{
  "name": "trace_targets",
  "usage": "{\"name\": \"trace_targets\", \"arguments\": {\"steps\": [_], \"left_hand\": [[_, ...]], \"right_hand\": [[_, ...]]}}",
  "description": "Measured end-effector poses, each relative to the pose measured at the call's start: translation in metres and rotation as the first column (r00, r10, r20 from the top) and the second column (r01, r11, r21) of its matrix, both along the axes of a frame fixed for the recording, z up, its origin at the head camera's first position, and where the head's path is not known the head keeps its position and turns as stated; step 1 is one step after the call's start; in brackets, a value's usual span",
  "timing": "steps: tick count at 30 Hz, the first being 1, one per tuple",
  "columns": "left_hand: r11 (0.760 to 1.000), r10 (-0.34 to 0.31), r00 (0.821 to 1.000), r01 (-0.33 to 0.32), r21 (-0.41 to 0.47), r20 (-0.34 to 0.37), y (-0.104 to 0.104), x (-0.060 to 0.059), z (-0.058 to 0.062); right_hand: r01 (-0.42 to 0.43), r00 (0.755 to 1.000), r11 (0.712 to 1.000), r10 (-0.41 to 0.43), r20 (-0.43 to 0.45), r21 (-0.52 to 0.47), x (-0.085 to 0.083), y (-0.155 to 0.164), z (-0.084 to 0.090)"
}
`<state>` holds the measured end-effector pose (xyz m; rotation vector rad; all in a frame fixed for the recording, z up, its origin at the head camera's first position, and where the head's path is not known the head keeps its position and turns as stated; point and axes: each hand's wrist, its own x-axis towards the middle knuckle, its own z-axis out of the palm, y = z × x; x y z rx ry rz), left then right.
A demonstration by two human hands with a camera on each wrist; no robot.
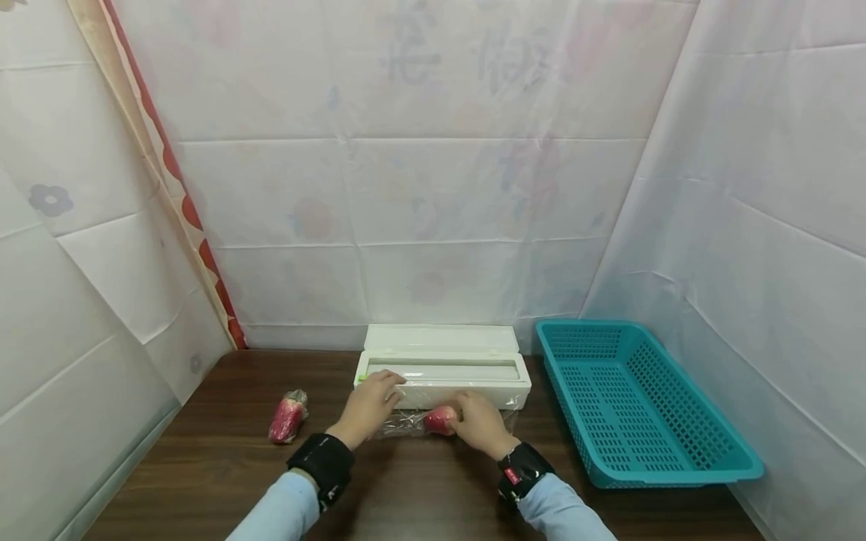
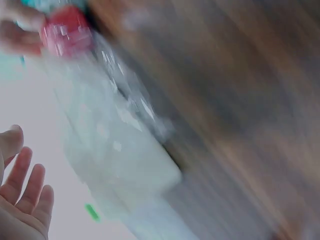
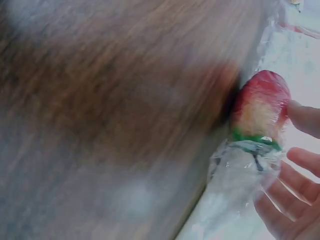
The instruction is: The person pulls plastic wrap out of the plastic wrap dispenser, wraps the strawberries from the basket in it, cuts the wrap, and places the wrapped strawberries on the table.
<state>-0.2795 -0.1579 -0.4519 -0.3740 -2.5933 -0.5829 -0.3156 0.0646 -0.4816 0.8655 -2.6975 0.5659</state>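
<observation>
A red fruit-shaped piece (image 1: 440, 421) with a pale, green-ringed end (image 3: 255, 142) lies in clear cling film (image 1: 402, 426) along the front of a white cling film dispenser (image 1: 426, 398). My right hand (image 1: 480, 424) touches it with the thumb (image 3: 303, 119), while the other fingers spread beside the film's loose end. Over the dispenser's left end, near a small green tab (image 2: 92, 212), my left hand (image 1: 370, 406) hovers with loose fingers, holding nothing. The dispenser's lid (image 1: 440, 338) stands raised at the back, showing the white roll (image 1: 467, 373) inside.
A second red piece (image 1: 287, 418), wrapped in film, lies on the brown table (image 1: 223, 451) at the left. A teal plastic basket (image 1: 676, 478) stands at the right. White cloth (image 1: 433, 195) hangs behind the table and on both sides.
</observation>
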Motion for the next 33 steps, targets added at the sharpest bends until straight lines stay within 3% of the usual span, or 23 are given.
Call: {"name": "trace_targets", "arguments": {"steps": [7, 13, 21, 28, 33], "left_hand": [[0.993, 0.116, 0.988, -0.115, -0.012, 0.105, -0.044, -0.013, 0.002], [0.995, 0.091, 0.979, -0.099, 0.035, 0.184, -0.051, -0.018, -0.001], [0.998, 0.065, 0.989, -0.068, 0.013, 0.133, -0.049, -0.022, -0.004], [0.996, 0.036, 0.988, -0.047, 0.070, 0.152, -0.055, -0.023, -0.009], [0.995, 0.040, 0.987, -0.055, 0.088, 0.157, -0.055, -0.026, -0.011]], "right_hand": [[-0.040, 0.999, 0.999, 0.040, 0.027, -0.004, 0.004, -0.008, 0.013], [-0.058, 0.998, 0.998, 0.058, 0.020, 0.011, 0.005, -0.014, 0.016], [-0.085, 0.996, 0.996, 0.085, 0.023, -0.005, 0.004, -0.023, 0.018], [-0.086, 0.996, 0.996, 0.086, 0.025, 0.009, 0.003, -0.032, 0.018], [-0.137, 0.990, 0.990, 0.138, -0.036, 0.041, 0.003, -0.048, 0.025]]}}
